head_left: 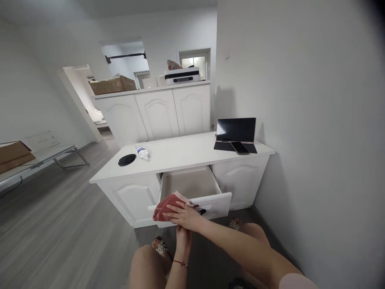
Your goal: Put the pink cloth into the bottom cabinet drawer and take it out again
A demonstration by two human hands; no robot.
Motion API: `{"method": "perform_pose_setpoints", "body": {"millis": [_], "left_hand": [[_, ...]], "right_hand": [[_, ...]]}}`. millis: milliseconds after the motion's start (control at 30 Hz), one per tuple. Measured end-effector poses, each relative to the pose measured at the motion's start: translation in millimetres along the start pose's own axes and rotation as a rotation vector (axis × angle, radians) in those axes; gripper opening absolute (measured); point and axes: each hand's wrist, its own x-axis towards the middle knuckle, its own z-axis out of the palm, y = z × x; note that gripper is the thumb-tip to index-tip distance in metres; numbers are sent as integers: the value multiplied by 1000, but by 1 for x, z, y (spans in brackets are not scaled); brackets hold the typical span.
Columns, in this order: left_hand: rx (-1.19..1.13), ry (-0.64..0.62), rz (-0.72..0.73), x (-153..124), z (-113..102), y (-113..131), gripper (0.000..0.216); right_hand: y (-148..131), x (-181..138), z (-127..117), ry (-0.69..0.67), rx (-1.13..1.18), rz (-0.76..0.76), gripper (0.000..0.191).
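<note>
The right hand (pixel 184 214) lies flat, fingers spread, on the cloth (pixel 163 209), with the left hand (pixel 183 236) beneath, its grip hidden; likely mid-stowing, which needs a lift over the drawer (pixel 221 202) front just beyond.

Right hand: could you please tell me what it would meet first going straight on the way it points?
The right hand lies on the red cloth, fingers pointing left; beyond that, probably the left cabinet door, though depth is unclear.

Two hands (pixel 184 215) (pixel 183 237), one cloth (pixel 163 207), one bottle (pixel 142 152), one phone (pixel 240 147)
</note>
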Motion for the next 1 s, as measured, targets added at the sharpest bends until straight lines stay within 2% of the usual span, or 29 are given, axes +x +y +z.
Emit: {"method": "perform_pose_setpoints", "body": {"millis": [67,133,267,367,467,767,867,1000], "left_hand": [[-79,14,-98,10,-6,-8,21],[-145,40,-160,18,-9,-15,21],[-166,18,-174,24,-10,-19,23],[-201,9,-206,22,-9,-15,21],[-219,20,-238,21,-8,-12,23],[-203,13,-224,26,-16,-19,27],[-202,15,-233,27,-16,-20,26],[-198,10,-229,28,-18,-21,28]], "right_hand": [[14,-17,1,29,-77,-14,49],[31,-33,7,129,-247,-58,47],[61,-60,22,441,-653,-165,40],[73,-76,28,525,-800,-151,40],[79,-90,30,554,-857,-111,40],[97,-129,31,786,-859,-52,31],[98,-140,40,845,-798,34,29],[94,-142,60,1004,-736,219,30]]}}
